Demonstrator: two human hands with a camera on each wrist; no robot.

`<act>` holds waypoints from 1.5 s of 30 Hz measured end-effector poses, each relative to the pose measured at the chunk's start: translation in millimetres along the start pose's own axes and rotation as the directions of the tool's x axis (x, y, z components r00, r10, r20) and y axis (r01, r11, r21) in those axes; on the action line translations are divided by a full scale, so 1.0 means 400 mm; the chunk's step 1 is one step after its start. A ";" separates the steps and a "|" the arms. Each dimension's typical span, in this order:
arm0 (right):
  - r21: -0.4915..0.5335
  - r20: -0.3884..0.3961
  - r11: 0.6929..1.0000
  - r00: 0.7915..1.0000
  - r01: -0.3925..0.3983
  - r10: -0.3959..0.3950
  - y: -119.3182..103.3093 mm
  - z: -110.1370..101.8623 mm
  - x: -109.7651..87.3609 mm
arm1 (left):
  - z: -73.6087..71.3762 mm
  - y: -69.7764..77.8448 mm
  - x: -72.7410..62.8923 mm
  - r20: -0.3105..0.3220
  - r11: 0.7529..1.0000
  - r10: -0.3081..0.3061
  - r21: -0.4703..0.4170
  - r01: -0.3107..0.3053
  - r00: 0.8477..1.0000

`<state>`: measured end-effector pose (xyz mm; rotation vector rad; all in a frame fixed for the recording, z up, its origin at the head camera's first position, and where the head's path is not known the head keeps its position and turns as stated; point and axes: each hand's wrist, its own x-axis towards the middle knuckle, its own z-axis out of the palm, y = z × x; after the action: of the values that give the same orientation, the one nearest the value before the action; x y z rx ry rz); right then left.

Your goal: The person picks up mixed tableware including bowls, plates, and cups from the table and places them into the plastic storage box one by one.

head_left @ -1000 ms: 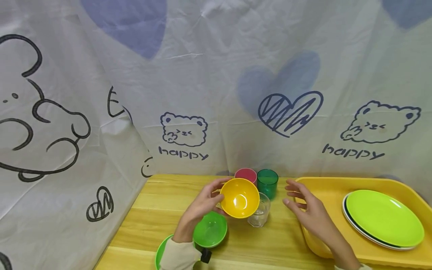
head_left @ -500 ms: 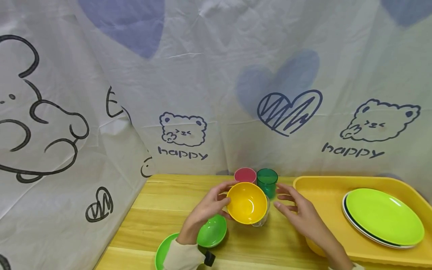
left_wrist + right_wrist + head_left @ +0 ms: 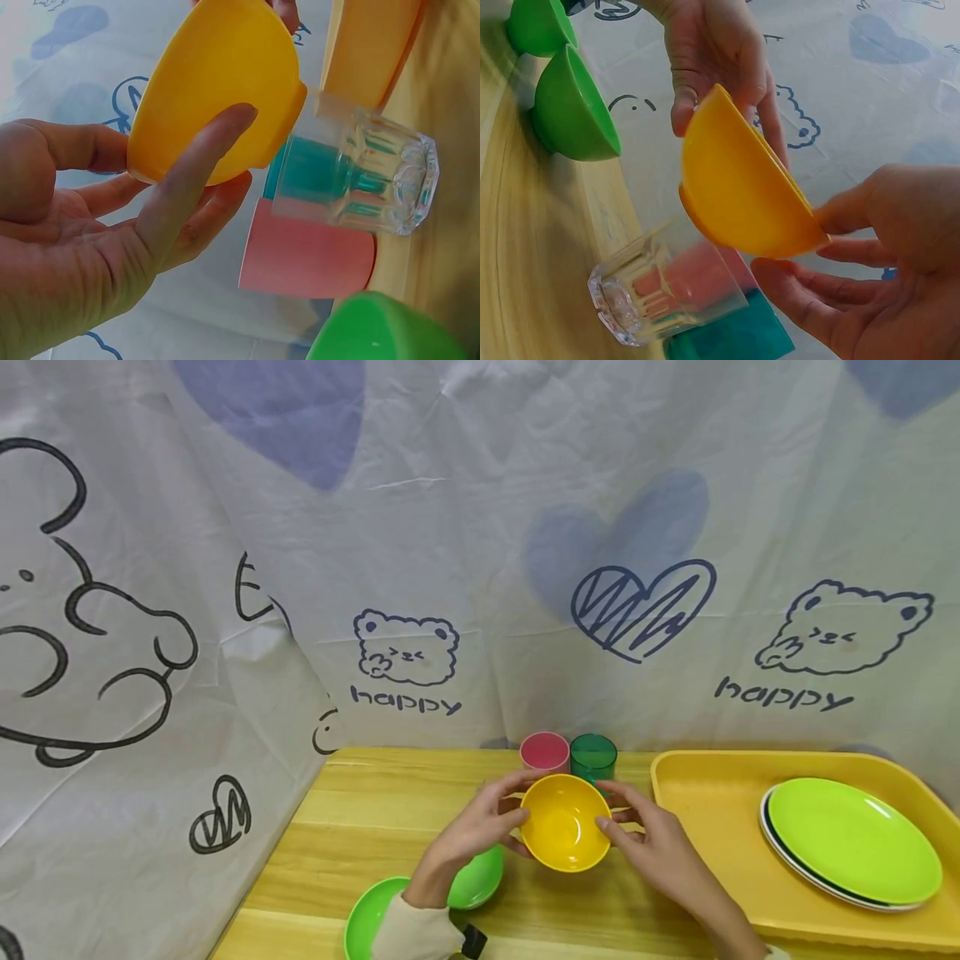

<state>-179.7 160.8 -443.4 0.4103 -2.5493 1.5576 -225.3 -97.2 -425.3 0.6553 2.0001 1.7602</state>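
Note:
A yellow bowl (image 3: 564, 828) is held up over the table, its hollow side tilted toward the head camera. My left hand (image 3: 480, 824) grips its left rim, thumb at the edge and fingers behind the wall. On the opposite side my right hand (image 3: 654, 842) pinches the rim, its thumb at the inner edge and its fingertips under the bowl in the right wrist view. Close beyond the bowl stand a pink cup (image 3: 307, 251), a green cup (image 3: 592, 756) and a clear glass (image 3: 386, 176). The bowl hides the glass in the head view.
Two green bowls, a nearer one (image 3: 369, 914) and a farther one (image 3: 478, 878), sit by the left forearm. A yellow tray (image 3: 705, 777) at the right bears a stack of plates topped by a lime-green plate (image 3: 855, 839). A printed cloth (image 3: 480, 527) hangs behind the wooden table (image 3: 375, 793).
The left hand has carried the yellow bowl right and slightly nearer, now covering the clear glass. The right hand has moved left from beside the tray and taken hold of the bowl's right rim.

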 end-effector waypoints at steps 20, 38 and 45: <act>-0.145 -0.049 0.987 0.997 -0.074 0.068 -0.008 -0.145 -0.008 | -0.010 0.003 -0.045 0.078 0.993 0.112 -0.050 -0.108 0.991; -0.322 -0.114 0.926 0.979 -0.197 0.169 0.150 -0.349 0.044 | -0.205 0.009 -0.215 -0.101 0.879 0.040 0.477 0.013 0.994; -0.315 -0.074 0.914 0.967 -0.256 0.246 0.213 -0.364 0.060 | -0.243 -0.022 -0.278 -0.112 0.820 -0.062 0.561 0.115 0.992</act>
<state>-232.8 322.8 -443.3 0.0186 -2.8516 1.1612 -191.6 -241.3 -422.6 0.6459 2.5978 1.1380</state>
